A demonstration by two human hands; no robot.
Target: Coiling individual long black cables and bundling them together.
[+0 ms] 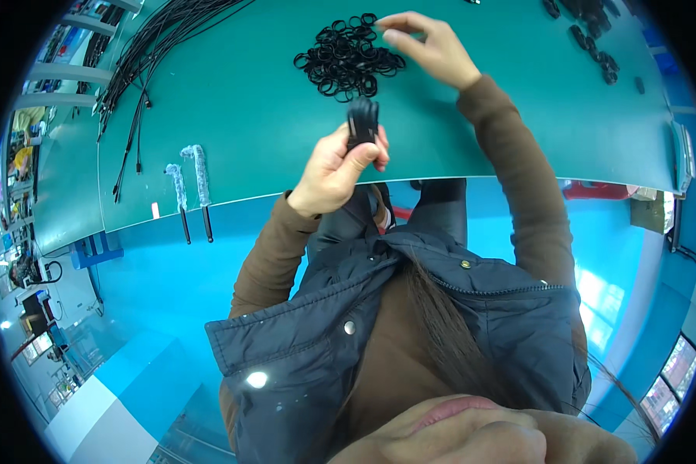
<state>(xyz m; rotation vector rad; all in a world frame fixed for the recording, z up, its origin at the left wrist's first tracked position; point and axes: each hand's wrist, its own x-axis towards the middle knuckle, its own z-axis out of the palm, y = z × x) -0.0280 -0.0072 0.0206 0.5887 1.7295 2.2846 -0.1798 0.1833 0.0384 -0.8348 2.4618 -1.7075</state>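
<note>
While in left hand (332, 172), one bundle (363, 124)

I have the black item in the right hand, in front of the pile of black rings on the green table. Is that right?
Wrong side: the head view shows the black item in the left hand. It is in front of the pile of black rings on the green table, as you say.

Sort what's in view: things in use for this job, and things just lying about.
Apparently in use:
- black bundle, in the left grip
- pile of black rings, beside the right grip

Seemingly lying about:
- black cables, upper left
- two wrapped, black-handled tools
- dark pieces, upper right
</note>
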